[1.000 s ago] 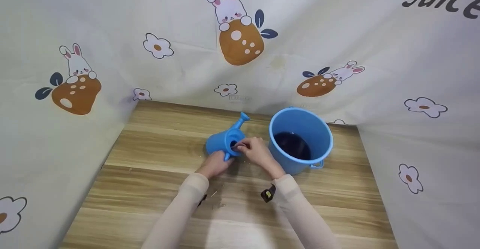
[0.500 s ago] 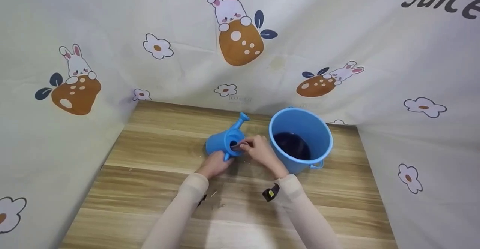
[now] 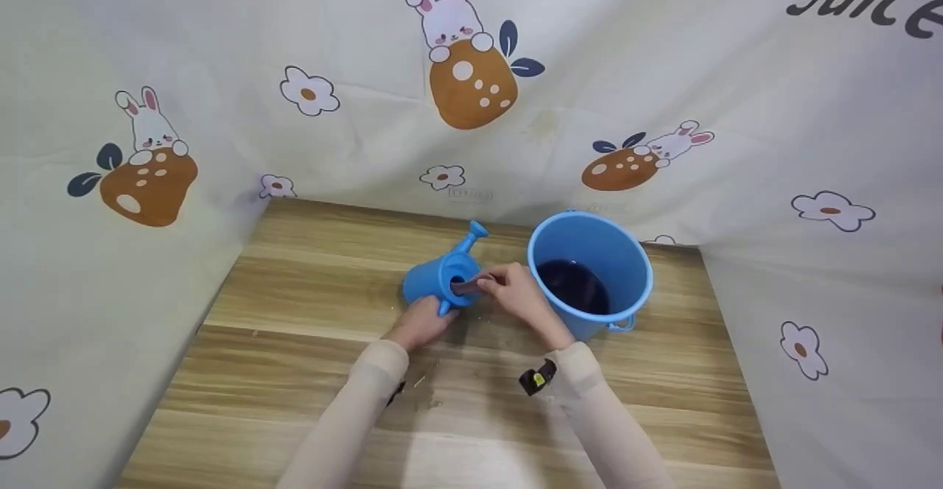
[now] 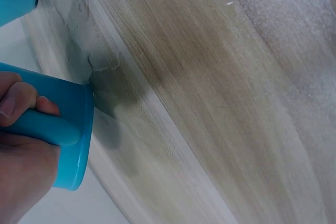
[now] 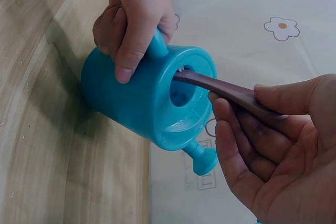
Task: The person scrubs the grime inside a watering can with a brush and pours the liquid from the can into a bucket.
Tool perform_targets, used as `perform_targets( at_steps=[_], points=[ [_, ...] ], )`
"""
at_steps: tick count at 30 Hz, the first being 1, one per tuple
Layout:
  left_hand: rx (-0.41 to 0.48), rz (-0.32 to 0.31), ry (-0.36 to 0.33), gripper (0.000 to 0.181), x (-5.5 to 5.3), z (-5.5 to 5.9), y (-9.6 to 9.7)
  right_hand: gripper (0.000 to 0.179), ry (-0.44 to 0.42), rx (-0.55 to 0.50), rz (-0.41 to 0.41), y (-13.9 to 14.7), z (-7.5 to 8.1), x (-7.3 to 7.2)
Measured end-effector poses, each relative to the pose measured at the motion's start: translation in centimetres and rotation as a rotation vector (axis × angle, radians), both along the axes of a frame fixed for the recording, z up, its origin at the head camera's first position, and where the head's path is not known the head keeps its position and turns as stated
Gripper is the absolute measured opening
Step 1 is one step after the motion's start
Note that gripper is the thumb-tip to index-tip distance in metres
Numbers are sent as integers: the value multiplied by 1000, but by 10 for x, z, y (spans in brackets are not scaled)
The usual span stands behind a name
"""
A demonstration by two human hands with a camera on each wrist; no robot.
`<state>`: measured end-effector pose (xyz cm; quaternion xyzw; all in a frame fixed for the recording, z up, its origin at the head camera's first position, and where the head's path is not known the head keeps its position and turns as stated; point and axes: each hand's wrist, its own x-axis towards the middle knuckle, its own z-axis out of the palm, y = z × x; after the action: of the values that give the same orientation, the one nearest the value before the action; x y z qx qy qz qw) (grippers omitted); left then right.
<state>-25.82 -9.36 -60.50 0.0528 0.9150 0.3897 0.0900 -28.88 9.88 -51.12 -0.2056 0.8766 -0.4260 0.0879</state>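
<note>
Left hand point(image 3: 423, 321) curled tight round the handle of a smooth blue watering can point(image 5: 126, 100), tipped toward the right hand point(image 3: 521, 299), which pinches a slim brown utensil point(image 5: 228, 91), tip inside the can. Right of it, tapered bucket point(image 3: 622, 253), dark liquid point(image 3: 573, 286). Beyond: creased cloth point(image 3: 626, 54).

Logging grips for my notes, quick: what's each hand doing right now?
Left hand: holding the blue watering can by its handle.
Right hand: holding a brown utensil, its far end inside the watering can.
</note>
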Motion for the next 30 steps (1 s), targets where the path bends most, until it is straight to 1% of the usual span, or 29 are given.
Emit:
perform_targets(
  at_steps=[7,10,14,18,24,27,30],
  points=[
    [-10,0,-19,39,0,0,0,16,-14,-38,-49,0,-1,0],
    [-9,4,-21,39,0,0,-1,16,-36,-59,-69,-1,-2,0],
    [-14,0,-5,39,0,-1,-1,17,-65,-80,-91,-3,-4,0],
    [-27,-14,6,38,-1,-2,0,17,-69,-74,-111,-5,-7,0],
    [-12,-9,6,37,0,-1,1,18,-96,-94,-119,-9,-12,1],
    [-5,-4,-7,37,0,0,1,19,-131,-116,-117,-12,-14,2],
    [-1,-3,-19,38,0,1,1,20,-148,-130,-110,-14,-17,3]
  ],
)
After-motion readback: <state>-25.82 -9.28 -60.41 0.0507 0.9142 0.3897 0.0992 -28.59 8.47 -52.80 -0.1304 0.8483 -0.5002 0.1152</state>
